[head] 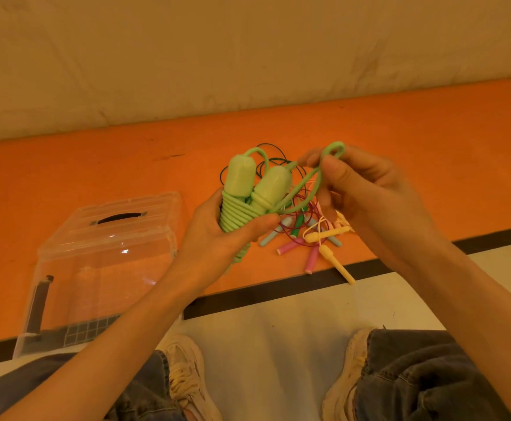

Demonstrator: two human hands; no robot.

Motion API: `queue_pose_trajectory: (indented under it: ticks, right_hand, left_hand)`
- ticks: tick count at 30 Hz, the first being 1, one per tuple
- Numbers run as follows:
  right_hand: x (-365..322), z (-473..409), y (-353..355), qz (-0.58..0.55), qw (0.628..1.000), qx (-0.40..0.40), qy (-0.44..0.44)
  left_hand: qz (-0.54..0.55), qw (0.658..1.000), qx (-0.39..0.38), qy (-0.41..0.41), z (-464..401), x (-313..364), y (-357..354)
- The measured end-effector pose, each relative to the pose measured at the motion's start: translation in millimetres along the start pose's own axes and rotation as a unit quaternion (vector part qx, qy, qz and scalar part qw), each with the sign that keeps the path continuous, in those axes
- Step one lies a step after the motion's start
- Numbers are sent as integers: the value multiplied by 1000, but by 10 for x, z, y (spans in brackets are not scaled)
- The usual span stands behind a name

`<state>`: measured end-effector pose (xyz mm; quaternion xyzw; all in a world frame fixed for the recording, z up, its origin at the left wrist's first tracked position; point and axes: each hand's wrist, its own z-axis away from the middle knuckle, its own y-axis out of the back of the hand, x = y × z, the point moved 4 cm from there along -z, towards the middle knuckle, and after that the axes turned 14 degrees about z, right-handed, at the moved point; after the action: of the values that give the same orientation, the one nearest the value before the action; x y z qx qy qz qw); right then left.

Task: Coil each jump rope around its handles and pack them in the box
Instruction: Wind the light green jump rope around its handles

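My left hand (217,238) grips a light green jump rope (257,183): its two handles stand side by side with several turns of cord wound around their lower part. My right hand (366,189) pinches the free loop of the same green cord (333,147) up and to the right of the handles. Behind my hands, a tangled pile of other jump ropes (315,241) lies on the orange floor, with pink, yellow, pale blue and green handles and thin dark cords. A clear plastic box (102,262) with a black handle on its lid stands at the left.
The orange floor strip (96,171) ends in a black line (278,293) near me, then pale floor. A beige wall (248,56) rises behind it. My two shoes and jeans-covered legs (424,375) fill the bottom of the view.
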<state>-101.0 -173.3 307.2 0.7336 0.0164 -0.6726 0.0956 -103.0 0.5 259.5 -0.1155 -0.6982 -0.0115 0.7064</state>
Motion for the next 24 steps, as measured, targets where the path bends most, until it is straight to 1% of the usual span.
queue_pose_trajectory:
  ticks: [2, 3, 5, 7, 9, 11, 14, 17, 19, 21, 24]
  right_hand:
    - [29, -21, 14, -82, 995, -32, -41]
    - [46, -28, 35, -94, 993, -48, -59]
    - [81, -38, 72, -66, 992, -75, -81]
    - [97, -29, 92, -12, 993, -83, -80]
    - [72, -10, 78, 40, 994, -79, -63]
    - [23, 8, 35, 67, 994, -79, -44]
    - [-12, 11, -18, 20, 993, -109, -41]
    - [0, 14, -49, -62, 982, -166, -70]
    - [17, 31, -73, -101, 967, -217, -89]
    - [35, 42, -79, -122, 954, -254, -100]
    - [48, 56, -83, -138, 937, -302, -107]
  left_hand:
    - [44, 999, -11, 27, -1, -19, 24]
    - [78, 996, -22, 45, 1, -48, 38]
    - [168, 981, -48, 78, 10, -103, 42]
    - [251, 959, -83, 104, 21, -133, 18]
    - [302, 938, -120, 120, 38, -137, -17]
    - [332, 922, -146, 135, 59, -141, -37]
    - [356, 908, -165, 149, 73, -147, -47]
    - [366, 900, -179, 153, 74, -132, -49]
    - [344, 906, -198, 149, 81, -117, -61]
    - [301, 918, -212, 145, 94, -120, -68]
    - [269, 929, -210, 144, 112, -137, -64]
